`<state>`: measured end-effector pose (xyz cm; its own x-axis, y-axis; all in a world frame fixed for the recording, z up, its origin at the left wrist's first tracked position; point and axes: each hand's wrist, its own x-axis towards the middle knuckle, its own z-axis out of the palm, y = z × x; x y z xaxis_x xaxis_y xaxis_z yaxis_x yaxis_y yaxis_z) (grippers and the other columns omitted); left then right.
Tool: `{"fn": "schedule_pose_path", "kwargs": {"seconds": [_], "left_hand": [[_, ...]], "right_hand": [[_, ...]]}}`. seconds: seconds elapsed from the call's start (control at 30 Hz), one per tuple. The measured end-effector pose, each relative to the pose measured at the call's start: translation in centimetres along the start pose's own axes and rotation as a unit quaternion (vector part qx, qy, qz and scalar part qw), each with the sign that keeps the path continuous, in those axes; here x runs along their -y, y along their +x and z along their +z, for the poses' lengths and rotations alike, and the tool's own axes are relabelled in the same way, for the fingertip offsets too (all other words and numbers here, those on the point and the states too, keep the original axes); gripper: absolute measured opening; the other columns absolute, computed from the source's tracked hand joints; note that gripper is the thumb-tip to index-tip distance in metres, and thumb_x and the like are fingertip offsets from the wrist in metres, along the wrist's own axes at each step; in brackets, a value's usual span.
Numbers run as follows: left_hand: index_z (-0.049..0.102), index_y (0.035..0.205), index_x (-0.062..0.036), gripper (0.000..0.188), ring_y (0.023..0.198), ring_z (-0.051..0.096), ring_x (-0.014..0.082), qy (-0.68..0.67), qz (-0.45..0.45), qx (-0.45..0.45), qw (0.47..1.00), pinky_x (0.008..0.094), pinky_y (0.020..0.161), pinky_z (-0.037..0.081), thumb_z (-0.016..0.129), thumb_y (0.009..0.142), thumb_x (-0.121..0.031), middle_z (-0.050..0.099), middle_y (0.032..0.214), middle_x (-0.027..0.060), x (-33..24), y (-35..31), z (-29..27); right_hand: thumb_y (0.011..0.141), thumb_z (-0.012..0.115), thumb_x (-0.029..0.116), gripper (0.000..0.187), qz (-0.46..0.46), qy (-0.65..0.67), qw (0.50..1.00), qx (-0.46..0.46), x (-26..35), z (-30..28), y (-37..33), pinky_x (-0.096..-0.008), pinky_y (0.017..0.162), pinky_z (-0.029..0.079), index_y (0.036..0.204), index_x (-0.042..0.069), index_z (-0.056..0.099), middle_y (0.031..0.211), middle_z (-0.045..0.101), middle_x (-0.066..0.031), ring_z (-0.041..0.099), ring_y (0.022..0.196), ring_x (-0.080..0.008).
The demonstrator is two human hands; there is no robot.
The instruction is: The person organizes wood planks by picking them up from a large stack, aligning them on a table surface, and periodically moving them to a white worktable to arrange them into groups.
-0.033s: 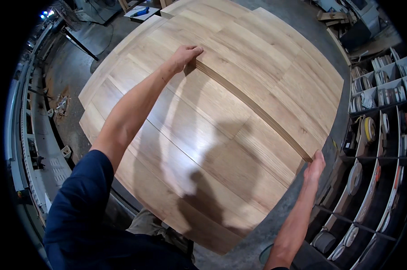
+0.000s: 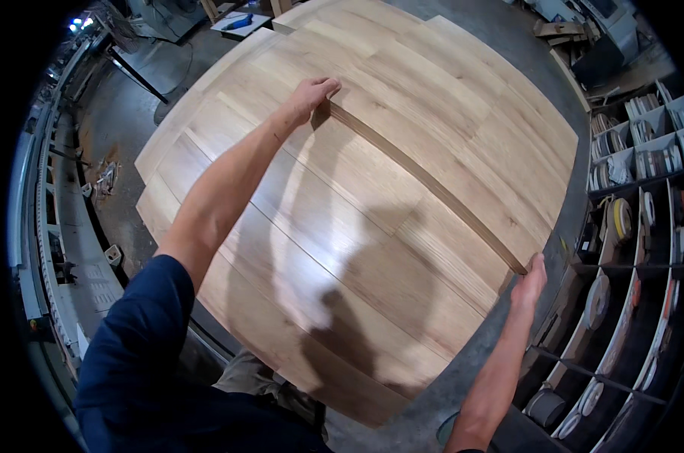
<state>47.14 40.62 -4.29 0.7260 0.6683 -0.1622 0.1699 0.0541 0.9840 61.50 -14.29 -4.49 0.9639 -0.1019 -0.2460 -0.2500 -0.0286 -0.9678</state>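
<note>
A long board [image 2: 446, 181] of pale, honey-coloured wood is held between two hands that are set well apart. The left hand [image 2: 312, 98] is clamped on its far left end, thumb and fingers curled round the corner; the right hand [image 2: 531, 281] is clamped on its near right end, with some of its fingers hidden from sight.

The board lies slantwise over a broad spread of wooden panels [image 2: 277, 170], running from the upper middle of the view down toward the right. Its long side facing the person shows as a narrow, darker brown band, which the lens bends into a gentle curve. The face has a fine grain running along its length, with tan streaks and small darker marks. It matches the panels so closely that its far side is hard to make out.

The panels beneath share that grain, with thin seams between them, a bright patch of glare near the middle and the person's shadow below it. To the right stands a dark shelf unit [image 2: 638, 264] filled with rolls [image 2: 596, 300] of strip, and beyond the panels a blue tool [image 2: 238, 22] rests on a white surface.
</note>
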Motion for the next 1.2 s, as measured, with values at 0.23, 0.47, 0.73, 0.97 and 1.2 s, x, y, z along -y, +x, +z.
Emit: {"fn": "schedule_pose_path", "kwargs": {"seconds": [0.23,0.47,0.73,0.97,1.2], "left_hand": [[0.062,0.094,0.0018,0.029,0.073,0.052,0.0084,0.039,0.064,-0.006,0.997,0.0221,0.067,0.043,0.052,0.091,-0.025,0.059,0.081,0.0013,2.4,-11.9,-6.9],[0.06,0.106,-0.0005,0.024,0.065,0.05,0.0062,0.031,-0.072,0.113,0.99,0.021,0.057,0.044,0.054,0.092,-0.019,0.062,0.082,-0.0001,2.8,-30.7,-11.2],[0.059,0.107,-0.0043,0.024,0.08,0.061,0.0156,0.069,0.029,0.507,0.859,0.028,0.07,0.047,0.058,0.088,-0.02,0.065,0.095,0.0081,3.2,-39.2,-12.4],[0.063,0.103,-0.0066,0.026,0.08,0.061,0.018,0.124,0.171,0.62,0.756,0.0342,0.068,0.049,0.06,0.085,-0.025,0.066,0.089,0.0087,7.5,-37.2,-15.4],[0.062,0.096,0.0013,0.015,0.068,0.056,0.0089,0.167,-0.155,0.738,0.635,0.022,0.061,0.045,0.056,0.088,-0.01,0.061,0.075,0.0024,9.2,-43.4,-16.8]], "right_hand": [[0.088,0.058,0.03,0.058,0.026,0.028,0.997,-0.061,-5.2,-7.1,-9.2,-0.0377,0.105,0.027,0.133,0.0,0.037,0.133,0.041,-0.0151,0.038,0.125,-0.0265],[0.087,0.057,0.016,0.039,0.071,0.02,0.967,-0.242,-11.4,-14.1,-33.7,-0.0325,0.083,0.043,0.123,0.002,0.049,0.106,0.06,-0.0096,0.055,0.092,-0.0193],[0.081,0.062,0.009,0.03,-0.09,-0.156,0.817,-0.548,-13.4,-6.8,-64.1,-0.0342,0.074,0.048,0.106,-0.007,0.058,0.097,0.061,-0.0163,0.057,0.085,-0.0241],[0.089,0.053,0.01,0.032,0.077,0.027,0.769,-0.634,-18.7,-1.6,-81.8,-0.0281,0.07,0.046,0.119,-0.001,0.051,0.099,0.059,-0.0058,0.055,0.084,-0.0129],[0.089,0.057,0.012,0.035,0.079,0.128,0.641,-0.753,-23.7,9.8,-101.6,-0.0266,0.081,0.048,0.12,-0.003,0.051,0.108,0.06,-0.011,0.058,0.095,-0.0159]]}}
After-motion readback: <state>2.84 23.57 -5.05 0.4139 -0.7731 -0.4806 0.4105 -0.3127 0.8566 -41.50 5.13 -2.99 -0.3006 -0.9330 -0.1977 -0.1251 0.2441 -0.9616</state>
